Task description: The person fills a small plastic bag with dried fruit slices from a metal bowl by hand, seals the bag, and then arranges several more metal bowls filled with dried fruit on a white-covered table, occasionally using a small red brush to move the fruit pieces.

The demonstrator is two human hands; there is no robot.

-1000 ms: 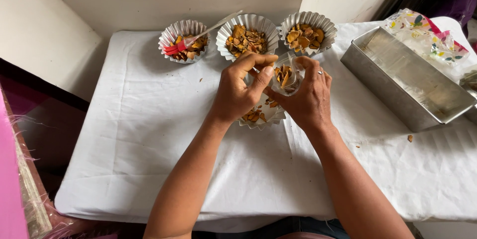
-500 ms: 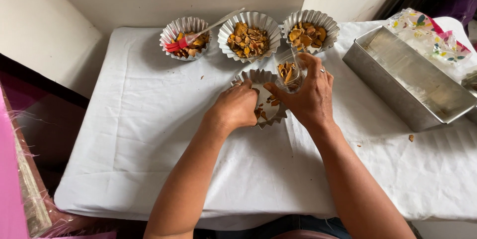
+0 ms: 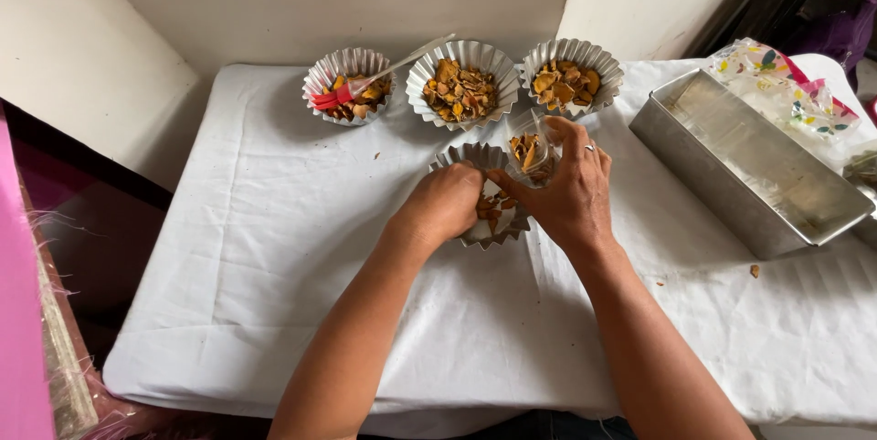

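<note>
A small clear plastic bag [image 3: 528, 149], partly filled with orange-brown chips, is held upright in the right hand [image 3: 568, 193], pinched near its mouth so that the opening stays up. The left hand [image 3: 445, 205] is curled down into the fluted foil cup [image 3: 475, 159] just beside the bag, its fingers closed among the chips there; what is gripped cannot be told. Beyond both hands three more fluted cups [image 3: 463, 84] of chips are lined along the counter [image 3: 265, 248]. To the right of the right hand a long metal tray [image 3: 749, 161] is set.
</note>
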